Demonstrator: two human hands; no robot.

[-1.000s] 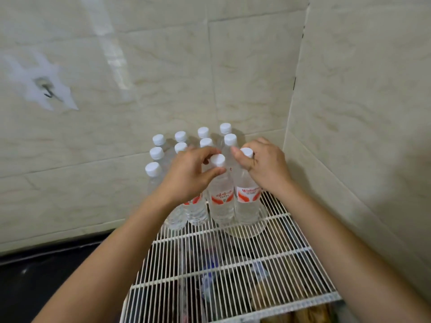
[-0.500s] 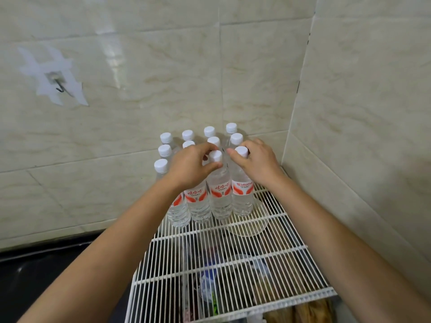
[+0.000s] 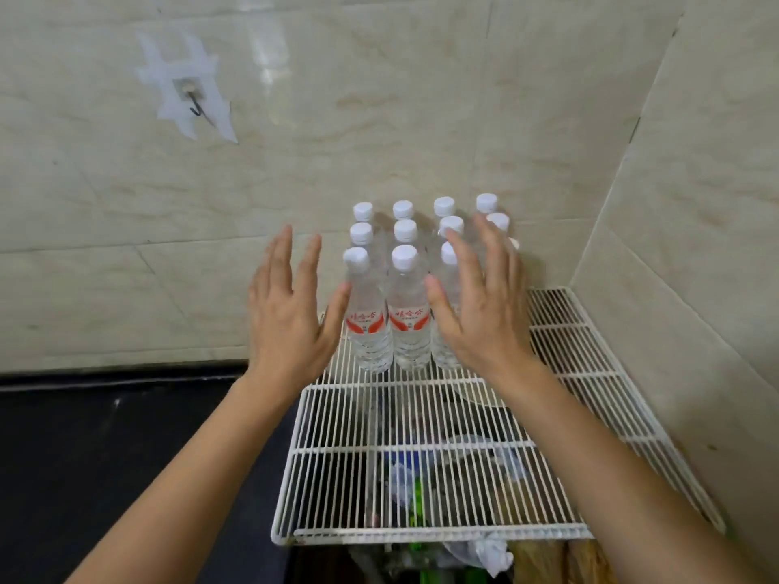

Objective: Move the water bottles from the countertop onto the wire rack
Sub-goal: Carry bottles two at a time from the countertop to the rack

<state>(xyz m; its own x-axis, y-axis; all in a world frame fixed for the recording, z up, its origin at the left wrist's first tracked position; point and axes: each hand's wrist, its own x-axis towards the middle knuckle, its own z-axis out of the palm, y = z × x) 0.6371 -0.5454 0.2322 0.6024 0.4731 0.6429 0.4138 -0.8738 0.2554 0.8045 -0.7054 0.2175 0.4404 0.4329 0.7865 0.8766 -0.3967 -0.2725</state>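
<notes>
Standing upright in tight rows, the water bottles point(image 3: 408, 305) fill the far end of a white wire rack point(image 3: 425, 415) pushed into the corner of a tiled wall point(image 3: 379, 120). Each bottle is clear, with a white cap and a red-and-white label. Three rows are visible, caps lined up one behind another toward the wall; the rightmost bottles are partly hidden behind a hand, so the exact count cannot be told.

A person's two bare hands are raised on either side of the group, both spread flat with fingers extended and holding nothing. The left hand point(image 3: 291, 314) is at the rack's left edge, its thumb close to the shoulder of the nearest left bottle point(image 3: 366, 314); whether it touches cannot be told. The right hand point(image 3: 480, 305) is in front of the right-hand bottles, covering part of them, its thumb close to the front middle bottle point(image 3: 407, 307).

The near part of the rack is bare wire, through which blurred items show below, among them something green and a crumpled plastic bag point(image 3: 484, 550) at the rack's near edge. Left of the rack lies a dark counter point(image 3: 105, 448). On the wall above and left of the rack, a small metal hook point(image 3: 194, 104) is set in a patch of white adhesive.
</notes>
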